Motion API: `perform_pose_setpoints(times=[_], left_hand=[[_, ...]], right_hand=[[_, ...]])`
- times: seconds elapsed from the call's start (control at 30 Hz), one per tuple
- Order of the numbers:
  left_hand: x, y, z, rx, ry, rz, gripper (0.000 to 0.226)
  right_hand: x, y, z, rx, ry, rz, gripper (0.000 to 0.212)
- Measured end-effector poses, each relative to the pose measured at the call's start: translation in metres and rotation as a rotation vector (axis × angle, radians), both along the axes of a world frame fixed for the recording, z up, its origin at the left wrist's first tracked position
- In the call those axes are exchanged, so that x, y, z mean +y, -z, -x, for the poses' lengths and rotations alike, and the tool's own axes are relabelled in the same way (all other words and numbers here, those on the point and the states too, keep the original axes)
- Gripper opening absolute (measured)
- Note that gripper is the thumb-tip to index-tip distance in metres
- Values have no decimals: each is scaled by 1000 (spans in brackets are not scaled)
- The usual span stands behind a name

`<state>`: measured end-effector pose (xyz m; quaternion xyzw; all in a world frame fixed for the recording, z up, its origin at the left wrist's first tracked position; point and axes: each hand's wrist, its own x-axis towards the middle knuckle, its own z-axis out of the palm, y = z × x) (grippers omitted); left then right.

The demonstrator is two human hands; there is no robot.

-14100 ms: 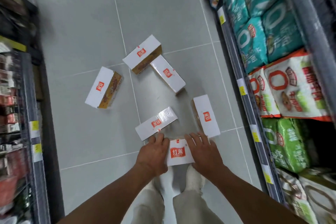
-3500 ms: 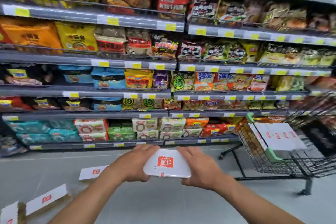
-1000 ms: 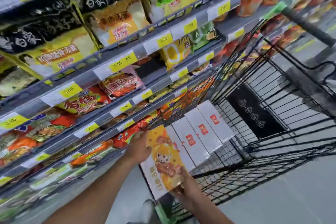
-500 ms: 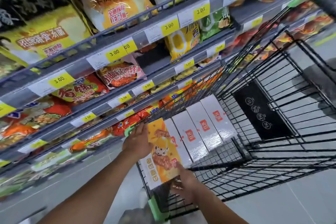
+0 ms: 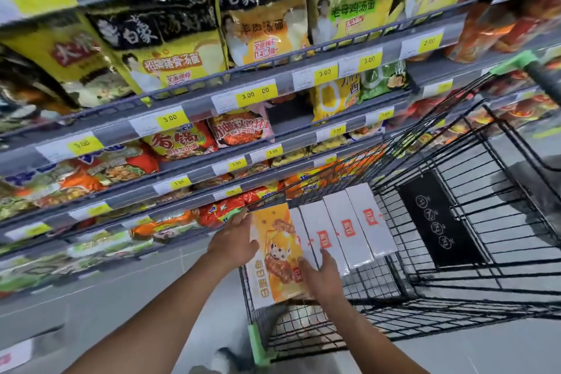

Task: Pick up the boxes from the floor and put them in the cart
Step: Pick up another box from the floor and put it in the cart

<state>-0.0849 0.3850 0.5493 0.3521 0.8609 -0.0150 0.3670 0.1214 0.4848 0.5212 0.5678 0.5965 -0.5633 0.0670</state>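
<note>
A box with an orange and yellow printed face stands on edge inside the front end of the black wire cart. My left hand presses flat against its outer left side. My right hand rests on its lower right part. Three white boxes with red logos stand upright in a row right beside it in the cart. Another white box lies on the floor at the bottom left edge, cut off by the frame.
Grey store shelves full of noodle packets with yellow price tags run along the left and behind the cart. The cart has green corner guards and a green-ended handle. Grey tiled floor lies below.
The orange box has gone deeper into the cart and stands next to the white boxes. My right hand has shifted from under it to its front face. The view has tilted upward.
</note>
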Motion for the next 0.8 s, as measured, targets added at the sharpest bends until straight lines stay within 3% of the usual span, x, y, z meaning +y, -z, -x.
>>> perform_pose_setpoints(times=[0.1, 0.2, 0.33, 0.53, 0.6, 0.7, 0.8], left_hand=[[-28, -15, 2, -1, -89, -97, 78], [-65, -30, 4, 30, -186, -166, 79], [-133, -41, 7, 89, -317, -238, 79], [-258, -57, -8, 170, -514, -274, 82], [-308, -63, -22, 198, -590, -287, 83], [-392, -73, -52, 252, -723, -304, 83], [-472, -83, -89, 305, -850, -296, 82]], right_hand=[[-7, -13, 16, 87, -68, -53, 82], [-24, -34, 37, 174, -167, -144, 65], [-69, -55, 63, 266, -341, -239, 90], [-158, -82, 84, 312, -685, -410, 81], [-196, -89, 87, 332, -837, -485, 85], [-264, -105, 88, 382, -1016, -573, 109], [-339, -123, 89, 454, -1174, -596, 108]])
